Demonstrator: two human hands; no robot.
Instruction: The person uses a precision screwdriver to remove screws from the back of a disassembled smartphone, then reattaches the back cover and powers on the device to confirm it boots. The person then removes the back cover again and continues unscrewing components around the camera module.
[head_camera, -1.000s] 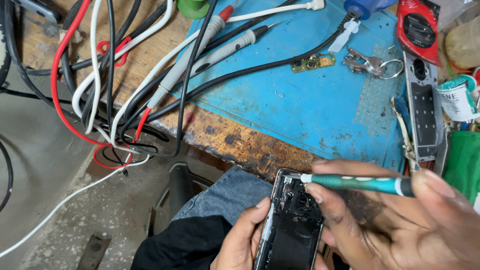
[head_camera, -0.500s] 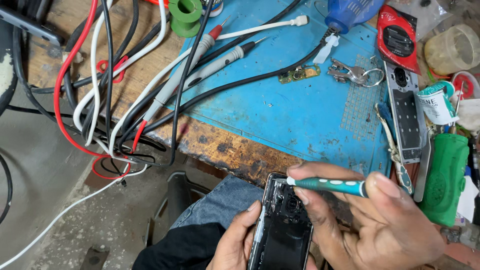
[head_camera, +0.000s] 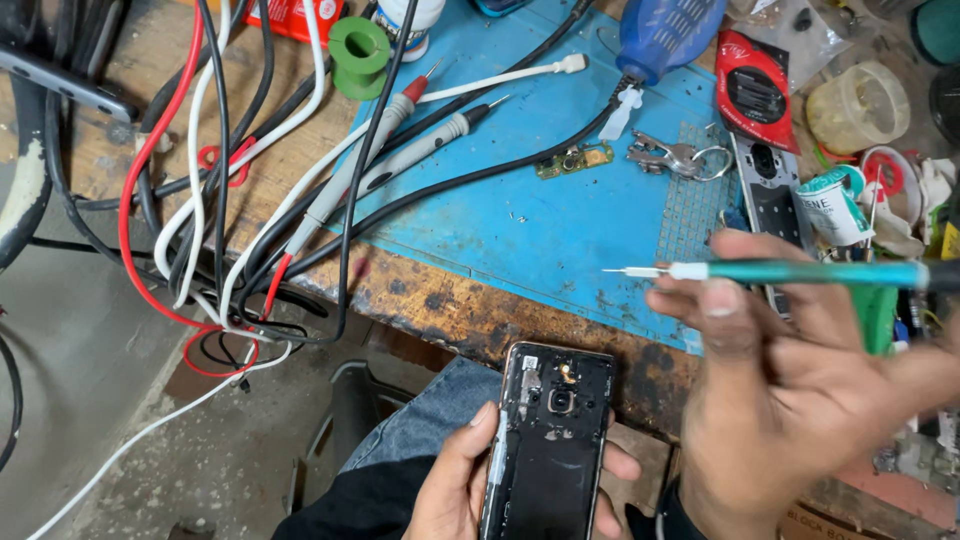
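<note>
left hand (head_camera: 470, 490): closed round the lower part of a black opened smartphone with its back cover off (head_camera: 552, 440), held below the near tabletop edge, over the lap in blue jeans (head_camera: 420, 430); fingertips show on the phone's right side.
phone: internals face up, camera module in the upper half; upright in the grip, top end toward the bench.
right hand (head_camera: 790, 390): gripping a slim teal-handled precision screwdriver (head_camera: 800, 272), shaft level, white collar and thin tip pointing left; tip is in the air over the mat, well apart from the phone.
step: judged as between screws on the opened phone, driver lifted off.
next move calls for: bringing the tip down and toward the person onto a small screw head near the camera, phone kept steady; fine aim, blurred hand means pose is only roughly readable.
tabletop edge (head_camera: 450, 305): worn, rust-brown wooden rim just beyond the phone top; little gap there.
open room: bare middle of the blue work mat (head_camera: 540, 225).
left clutter: red, white and black cables (head_camera: 200, 200), multimeter probes (head_camera: 400, 150) spilling over the edge.
far right: keys on a ring (head_camera: 675, 157), small circuit board (head_camera: 572, 160), grey phone frame (head_camera: 775, 200), tape rolls crowded.
</note>
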